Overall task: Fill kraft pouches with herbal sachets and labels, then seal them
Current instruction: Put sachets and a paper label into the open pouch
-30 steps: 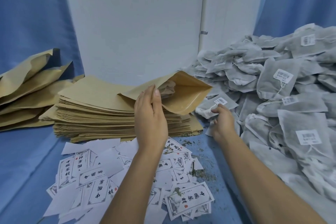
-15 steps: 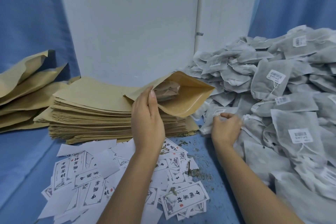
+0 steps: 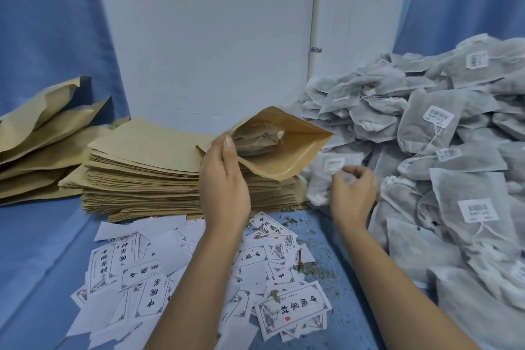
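Left hand (image 3: 224,187) fingers pinch kraft pouch (image 3: 287,162) lip; paper probably thin, floppy. Right hand (image 3: 352,196) fingers pinch sachet (image 3: 321,179): likely light, soft; best taken by corner.

The kraft pouch (image 3: 284,156) gapes wider and tilts more toward the camera, baring more of the sachets inside (image 3: 255,140), as the left hand (image 3: 224,179) raises its near lip; the right hand (image 3: 353,193) gathers a loose sachet (image 3: 321,176) tighter.

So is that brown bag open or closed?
Open: the left hand holds the kraft pouch with its mouth wide; sachets show inside.
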`<move>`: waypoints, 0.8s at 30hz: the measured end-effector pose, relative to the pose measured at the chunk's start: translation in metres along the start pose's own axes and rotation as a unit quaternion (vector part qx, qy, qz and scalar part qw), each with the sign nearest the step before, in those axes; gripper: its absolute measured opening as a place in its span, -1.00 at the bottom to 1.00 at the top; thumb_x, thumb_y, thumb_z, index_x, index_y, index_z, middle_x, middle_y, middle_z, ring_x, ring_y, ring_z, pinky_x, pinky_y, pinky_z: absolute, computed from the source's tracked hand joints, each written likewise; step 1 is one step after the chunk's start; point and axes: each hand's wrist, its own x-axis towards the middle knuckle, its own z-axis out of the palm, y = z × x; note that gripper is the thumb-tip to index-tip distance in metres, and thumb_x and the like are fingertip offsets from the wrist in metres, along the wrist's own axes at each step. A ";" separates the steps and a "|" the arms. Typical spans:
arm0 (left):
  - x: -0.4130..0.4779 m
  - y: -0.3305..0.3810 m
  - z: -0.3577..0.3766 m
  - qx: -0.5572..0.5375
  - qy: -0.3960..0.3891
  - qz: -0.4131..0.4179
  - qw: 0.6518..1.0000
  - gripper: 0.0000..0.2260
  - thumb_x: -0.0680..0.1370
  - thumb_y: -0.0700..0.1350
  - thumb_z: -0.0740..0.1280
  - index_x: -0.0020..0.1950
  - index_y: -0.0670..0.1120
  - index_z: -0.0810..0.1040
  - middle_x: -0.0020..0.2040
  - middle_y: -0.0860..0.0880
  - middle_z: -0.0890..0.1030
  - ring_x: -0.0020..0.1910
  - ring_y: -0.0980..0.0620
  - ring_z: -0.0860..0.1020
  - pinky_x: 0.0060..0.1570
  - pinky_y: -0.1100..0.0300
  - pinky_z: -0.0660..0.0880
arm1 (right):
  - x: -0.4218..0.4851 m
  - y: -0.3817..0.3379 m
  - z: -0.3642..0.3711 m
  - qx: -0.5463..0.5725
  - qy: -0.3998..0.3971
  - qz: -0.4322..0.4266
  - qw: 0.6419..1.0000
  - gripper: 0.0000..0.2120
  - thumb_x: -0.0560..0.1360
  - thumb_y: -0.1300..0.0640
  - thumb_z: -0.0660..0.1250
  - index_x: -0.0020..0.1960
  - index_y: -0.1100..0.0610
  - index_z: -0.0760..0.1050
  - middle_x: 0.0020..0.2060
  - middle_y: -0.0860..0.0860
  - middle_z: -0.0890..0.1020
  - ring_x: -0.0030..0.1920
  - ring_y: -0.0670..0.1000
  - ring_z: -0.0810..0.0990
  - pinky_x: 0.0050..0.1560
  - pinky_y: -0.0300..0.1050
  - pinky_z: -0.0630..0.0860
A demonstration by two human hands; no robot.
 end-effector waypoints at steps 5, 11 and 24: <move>0.003 -0.005 -0.004 0.032 -0.034 -0.004 0.999 -0.58 0.65 0.08 -0.02 0.28 -0.10 0.48 0.18 -0.01 0.56 0.21 0.03 0.47 0.22 0.11 0.38 | -0.006 -0.042 -0.004 0.097 -0.326 0.011 0.940 -0.55 0.34 0.43 0.12 -0.39 -0.03 0.61 -0.21 0.03 0.63 -0.29 -0.06 0.45 -0.34 -0.29 0.35; 0.005 -0.013 -0.008 0.047 -0.056 -0.004 0.997 -0.59 0.65 0.06 -0.01 0.37 -0.08 0.44 0.27 0.00 0.52 0.28 0.05 0.44 0.30 0.06 0.36 | -0.002 -0.069 -0.029 0.203 -0.684 0.153 0.683 -0.59 0.37 0.33 0.13 -0.12 0.06 0.72 -0.14 -0.05 0.70 -0.28 -0.12 0.63 -0.42 -0.31 0.53; 0.000 -0.016 -0.001 0.081 -0.073 0.024 0.994 -0.57 0.65 0.07 -0.01 0.41 -0.06 0.40 0.34 0.01 0.47 0.38 0.05 0.34 0.37 0.01 0.30 | -0.013 -0.096 -0.002 -0.053 -0.304 0.003 0.951 -0.84 0.44 0.28 0.28 -0.13 0.40 0.56 -0.36 0.15 0.51 -0.31 0.09 0.45 -0.27 -0.11 0.36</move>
